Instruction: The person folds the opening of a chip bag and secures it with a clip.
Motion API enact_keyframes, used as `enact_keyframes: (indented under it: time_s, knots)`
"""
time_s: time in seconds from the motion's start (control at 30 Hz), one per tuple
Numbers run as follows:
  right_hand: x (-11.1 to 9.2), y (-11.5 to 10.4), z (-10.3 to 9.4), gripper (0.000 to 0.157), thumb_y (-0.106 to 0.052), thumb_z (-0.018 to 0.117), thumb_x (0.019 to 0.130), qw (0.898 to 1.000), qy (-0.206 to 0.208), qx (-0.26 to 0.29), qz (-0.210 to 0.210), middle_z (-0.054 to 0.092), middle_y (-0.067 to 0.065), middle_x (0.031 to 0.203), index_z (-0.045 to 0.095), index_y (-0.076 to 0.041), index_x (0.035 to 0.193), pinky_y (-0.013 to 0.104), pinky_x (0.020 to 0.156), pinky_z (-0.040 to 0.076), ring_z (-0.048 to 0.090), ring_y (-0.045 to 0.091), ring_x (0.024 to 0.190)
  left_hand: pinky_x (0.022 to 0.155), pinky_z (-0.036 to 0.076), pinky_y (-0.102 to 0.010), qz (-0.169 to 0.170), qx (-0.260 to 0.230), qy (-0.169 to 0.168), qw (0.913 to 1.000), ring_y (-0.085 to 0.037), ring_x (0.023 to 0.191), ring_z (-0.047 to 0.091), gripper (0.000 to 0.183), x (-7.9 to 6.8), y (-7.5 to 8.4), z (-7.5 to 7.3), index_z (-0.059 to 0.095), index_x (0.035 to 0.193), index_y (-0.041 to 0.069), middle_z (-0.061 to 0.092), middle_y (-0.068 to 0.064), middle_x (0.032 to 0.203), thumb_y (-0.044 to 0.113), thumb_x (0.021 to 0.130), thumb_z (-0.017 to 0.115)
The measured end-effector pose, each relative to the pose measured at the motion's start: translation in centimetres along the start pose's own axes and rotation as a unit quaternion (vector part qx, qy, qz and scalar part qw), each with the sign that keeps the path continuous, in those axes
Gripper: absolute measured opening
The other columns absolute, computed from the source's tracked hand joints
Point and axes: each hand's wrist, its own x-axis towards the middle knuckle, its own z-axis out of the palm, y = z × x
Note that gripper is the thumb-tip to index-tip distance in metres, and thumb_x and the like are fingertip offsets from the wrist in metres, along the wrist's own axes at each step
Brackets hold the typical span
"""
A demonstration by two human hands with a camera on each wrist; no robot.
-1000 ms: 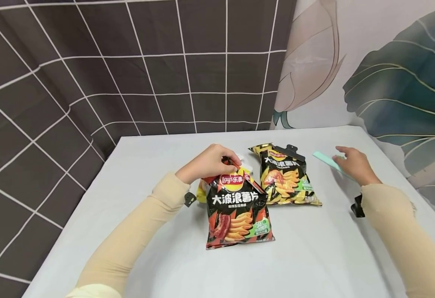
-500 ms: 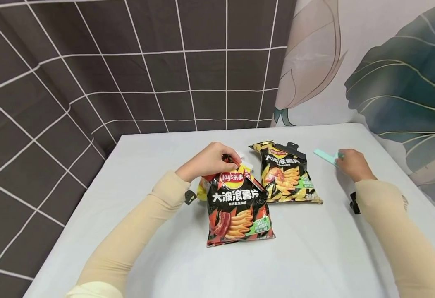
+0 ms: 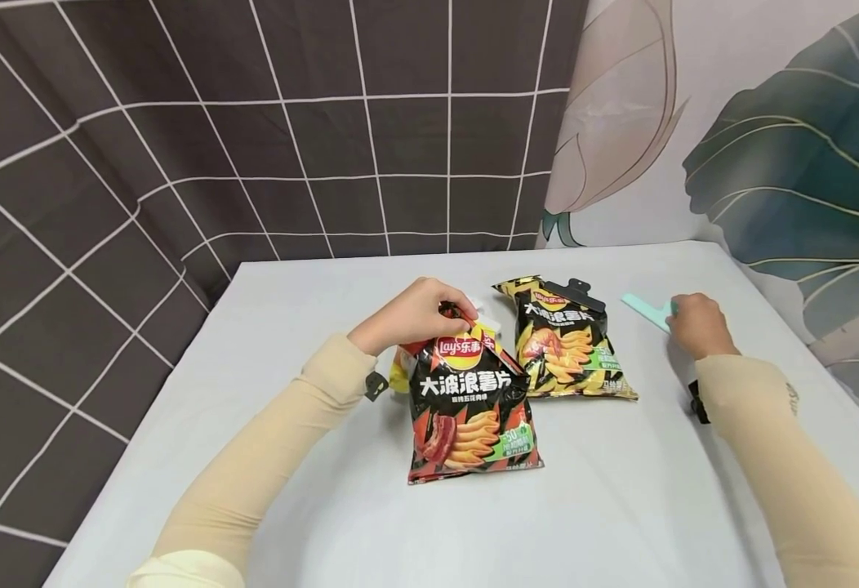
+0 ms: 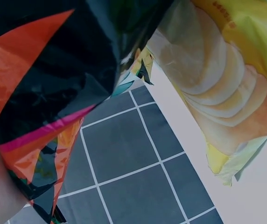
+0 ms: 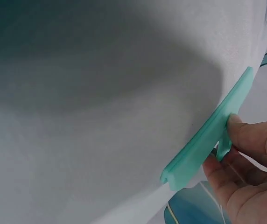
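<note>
My left hand (image 3: 418, 314) pinches the folded top corner of a red-and-black potato chip bag (image 3: 469, 425). The bag stands tilted at the middle of the table, its printed front towards me. In the left wrist view the bag (image 4: 54, 84) fills the upper left. Over on the right, my right hand (image 3: 701, 325) holds a mint-green bag clip (image 3: 646, 311) by its handle. The right wrist view shows the thumb and fingers on either side of that handle, with the long clip bar (image 5: 208, 137) close to the tabletop.
Right of the held bag lies a yellow-and-black chip bag (image 3: 562, 351) with a black bag clip (image 3: 576, 295) across its top. Behind the held bag, a yellow chip bag (image 4: 236, 79) is mostly hidden in the head view. Dark gridded cloth (image 3: 312, 147) hangs behind the table.
The right hand has come down over the mint-green clip, and its extended fingers have closed on the handle. The left hand keeps its hold on the red-and-black bag with little movement.
</note>
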Motion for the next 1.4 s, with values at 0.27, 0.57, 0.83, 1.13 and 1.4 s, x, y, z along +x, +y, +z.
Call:
enact_keyframes:
  time_s: [0.27,0.57,0.83,1.13,1.4]
  knots:
    - [0.3,-0.2,-0.3,0.031,0.009,0.055,0.083,0.999,-0.003,-0.042,-0.007,0.051,0.039,0.095,0.052,0.027,0.109,0.056,0.074,0.043,0.049,0.048,0.087,0.075,0.050,-0.023,0.001,0.001,-0.007,1.0000,-0.010,0.082,0.063,0.016,-0.1,0.2,-0.2,0.075,0.103,0.009,0.072,-0.003,0.106,0.011,0.089,0.066]
    - [0.1,-0.5,-0.4,0.039,0.003,0.047,0.090,0.997,-0.048,-0.007,0.052,0.049,0.042,0.112,0.041,0.024,0.122,0.060,0.086,0.044,0.053,0.051,0.098,0.076,0.051,-0.024,-0.002,0.002,-0.013,0.9999,-0.010,0.083,0.063,0.015,-0.2,0.3,-0.2,0.073,0.103,0.011,0.071,-0.003,0.108,0.012,0.092,0.063]
    - [0.3,-0.3,-0.7,0.036,-0.002,0.046,0.094,0.995,-0.064,0.001,0.072,0.049,0.040,0.116,0.040,0.020,0.122,0.059,0.087,0.043,0.052,0.049,0.101,0.075,0.051,-0.024,0.005,0.007,-0.012,0.9999,-0.011,0.082,0.063,0.015,-0.4,0.5,-0.2,0.073,0.103,0.011,0.071,-0.003,0.106,0.010,0.092,0.062]
    - [0.2,-0.5,-1.5,0.030,-0.003,0.047,0.094,0.996,-0.065,0.001,0.058,0.051,0.038,0.114,0.044,0.017,0.116,0.060,0.088,0.041,0.051,0.050,0.103,0.076,0.050,-0.025,0.002,0.015,-0.010,0.9998,-0.011,0.081,0.062,0.014,-0.5,0.6,-0.3,0.073,0.102,0.012,0.071,-0.002,0.105,0.011,0.092,0.064]
    - [0.0,-0.2,-2.2,0.035,-0.002,0.049,0.095,0.996,-0.074,0.012,0.051,0.048,0.041,0.115,0.042,0.018,0.123,0.062,0.089,0.041,0.050,0.052,0.104,0.080,0.051,-0.027,-0.005,0.014,0.001,0.9999,-0.012,0.086,0.063,0.014,-0.7,0.7,-0.4,0.073,0.102,0.011,0.071,-0.002,0.102,0.015,0.090,0.067]
